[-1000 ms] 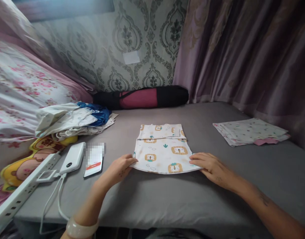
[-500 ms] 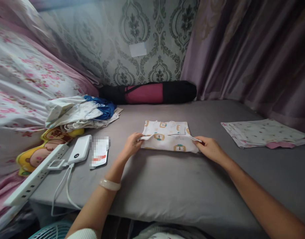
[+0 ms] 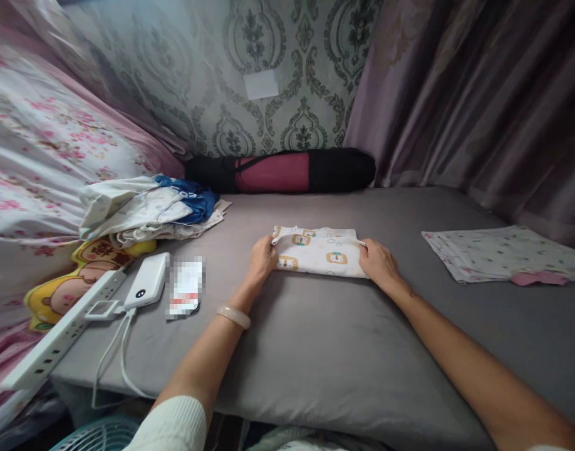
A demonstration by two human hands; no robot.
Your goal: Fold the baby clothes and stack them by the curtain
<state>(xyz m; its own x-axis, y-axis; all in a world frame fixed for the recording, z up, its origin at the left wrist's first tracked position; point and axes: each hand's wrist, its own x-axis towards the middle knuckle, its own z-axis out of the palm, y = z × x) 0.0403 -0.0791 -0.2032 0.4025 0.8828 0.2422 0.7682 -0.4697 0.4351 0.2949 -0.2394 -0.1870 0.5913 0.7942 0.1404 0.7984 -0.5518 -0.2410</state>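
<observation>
A white cloth with orange lion prints (image 3: 322,255), perhaps a baby garment, lies folded on the grey bed sheet (image 3: 334,351). My left hand (image 3: 263,255) pinches its left edge, and a pale bangle circles that wrist. At the opposite edge my right hand (image 3: 379,262) grips the right corner of the same cloth. Between the hands the near layer is drawn up over the far part, a strip of which still shows behind it. The fingertips of both hands are partly hidden by the fabric and knuckles.
Left stands a pile of crumpled clothes (image 3: 151,207). Nearer are a white power bank (image 3: 149,279) with cables, a blurred-out phone (image 3: 186,287) and a power strip (image 3: 62,332). Folded patterned clothes (image 3: 498,254) lie right. A black and red long bag (image 3: 273,172) rests against the wall.
Both hands have moved away from me, carrying the cloth's near edge up and over the far part. The visible far strip is now narrower.
</observation>
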